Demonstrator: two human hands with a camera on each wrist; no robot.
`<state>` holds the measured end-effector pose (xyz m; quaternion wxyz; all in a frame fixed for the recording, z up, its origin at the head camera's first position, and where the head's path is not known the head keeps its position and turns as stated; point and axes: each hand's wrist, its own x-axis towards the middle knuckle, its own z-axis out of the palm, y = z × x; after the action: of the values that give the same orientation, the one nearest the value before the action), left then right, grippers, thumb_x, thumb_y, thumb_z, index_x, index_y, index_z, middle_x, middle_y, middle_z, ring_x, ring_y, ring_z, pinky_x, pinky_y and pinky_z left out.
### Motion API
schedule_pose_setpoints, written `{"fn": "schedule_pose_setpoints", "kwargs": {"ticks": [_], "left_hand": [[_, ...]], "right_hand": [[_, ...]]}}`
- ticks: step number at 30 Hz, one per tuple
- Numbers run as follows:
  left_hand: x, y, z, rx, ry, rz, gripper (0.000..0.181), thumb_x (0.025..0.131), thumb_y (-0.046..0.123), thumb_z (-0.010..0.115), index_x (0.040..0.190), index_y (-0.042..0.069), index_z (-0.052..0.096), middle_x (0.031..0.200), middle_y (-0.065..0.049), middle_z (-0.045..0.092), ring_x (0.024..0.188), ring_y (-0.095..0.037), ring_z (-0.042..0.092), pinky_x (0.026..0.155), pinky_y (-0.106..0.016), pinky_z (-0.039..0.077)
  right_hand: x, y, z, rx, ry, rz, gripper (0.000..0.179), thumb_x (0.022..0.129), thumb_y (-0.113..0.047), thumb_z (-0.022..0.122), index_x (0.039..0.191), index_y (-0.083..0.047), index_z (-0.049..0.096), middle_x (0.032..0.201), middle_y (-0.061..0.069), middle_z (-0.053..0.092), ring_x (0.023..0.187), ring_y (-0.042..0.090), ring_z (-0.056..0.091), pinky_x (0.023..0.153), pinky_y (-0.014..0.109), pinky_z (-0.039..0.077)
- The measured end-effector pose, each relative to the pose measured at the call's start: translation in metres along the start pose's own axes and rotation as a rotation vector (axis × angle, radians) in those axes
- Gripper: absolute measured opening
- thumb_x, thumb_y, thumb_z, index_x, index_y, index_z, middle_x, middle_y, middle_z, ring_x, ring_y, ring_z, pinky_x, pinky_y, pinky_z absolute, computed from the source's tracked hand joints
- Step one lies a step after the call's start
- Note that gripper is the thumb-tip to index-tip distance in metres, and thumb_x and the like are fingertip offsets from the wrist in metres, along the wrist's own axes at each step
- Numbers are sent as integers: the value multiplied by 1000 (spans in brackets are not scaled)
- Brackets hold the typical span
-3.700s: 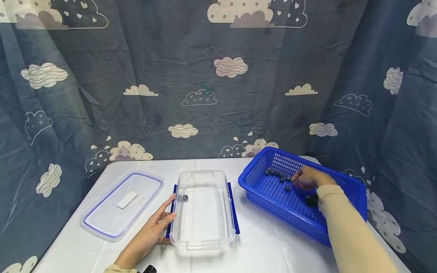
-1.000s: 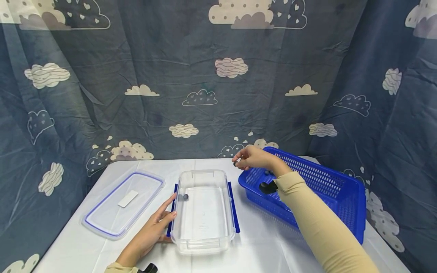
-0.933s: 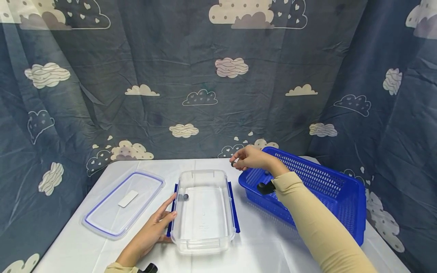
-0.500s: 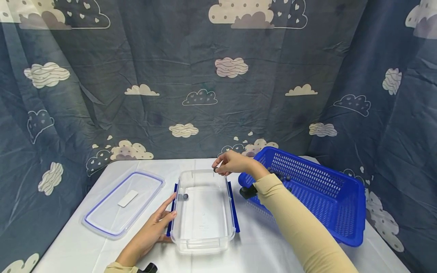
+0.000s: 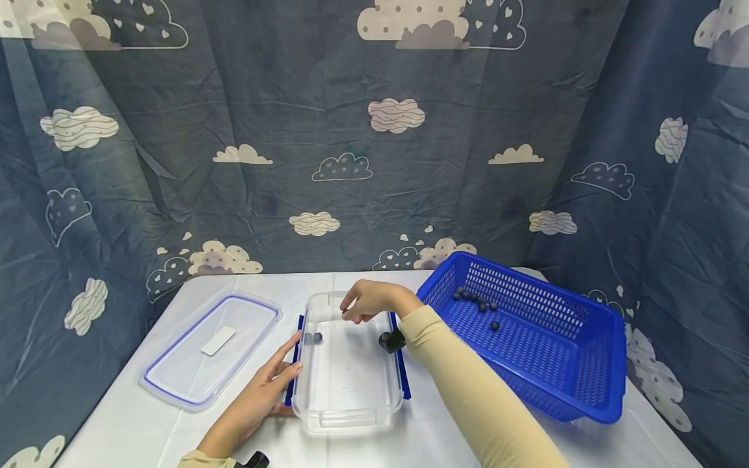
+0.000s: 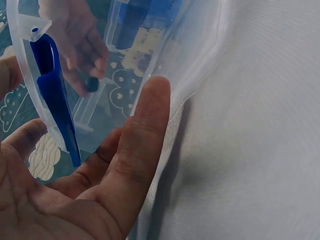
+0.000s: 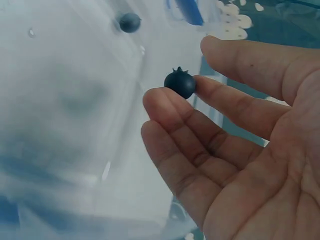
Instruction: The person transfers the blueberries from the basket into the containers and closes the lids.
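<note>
A clear plastic food container [image 5: 349, 390] with blue side clips stands uncovered on the white table. My left hand [image 5: 260, 390] holds its left side; in the left wrist view the fingers [image 6: 150, 110] spread around a hanging blue clip [image 6: 57, 95]. Over the container's far half, my right hand [image 5: 371, 300] pinches a blueberry [image 7: 180, 83] at its fingertips, with the crown pointing up in the right wrist view. A single blueberry [image 5: 318, 337] lies inside, by the left wall.
To the right a blue perforated basket [image 5: 562, 338] sits at an angle, with several blueberries [image 5: 482, 305] toward its far left end. The container's clear lid [image 5: 181, 370], with a blue seal, lies flat on the left. A cloud-patterned curtain [image 5: 263, 97] surrounds the table.
From the basket, my right hand has carried a blueberry left across the basket's rim and over the container. My left hand has stayed at the container's side.
</note>
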<state>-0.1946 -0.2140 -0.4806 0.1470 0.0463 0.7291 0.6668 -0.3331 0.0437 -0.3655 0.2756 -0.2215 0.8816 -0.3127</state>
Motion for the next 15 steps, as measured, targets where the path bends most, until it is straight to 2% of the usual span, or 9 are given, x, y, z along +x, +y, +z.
{"fn": "schedule_pose_setpoints", "kwargs": {"ticks": [9,15], "left_hand": [[0,-2,-1,-7,-12,0,68,112,39,57,171,41,24,145,-33,45,117,-34,66,85,-54,69],[1,-2,-2,-9,-22,1,68,112,40,57,171,42,23,145,-32,45,116,-33,66,86,-54,69]], "right_hand": [[12,-1,21,42,-12,66,31,103,-12,70,130,2,72,79,0,66,76,10,58,94,35,64],[16,-2,26,26,-5,60,41,103,-15,70,141,2,67,81,1,65,81,15,61,96,37,64]]}}
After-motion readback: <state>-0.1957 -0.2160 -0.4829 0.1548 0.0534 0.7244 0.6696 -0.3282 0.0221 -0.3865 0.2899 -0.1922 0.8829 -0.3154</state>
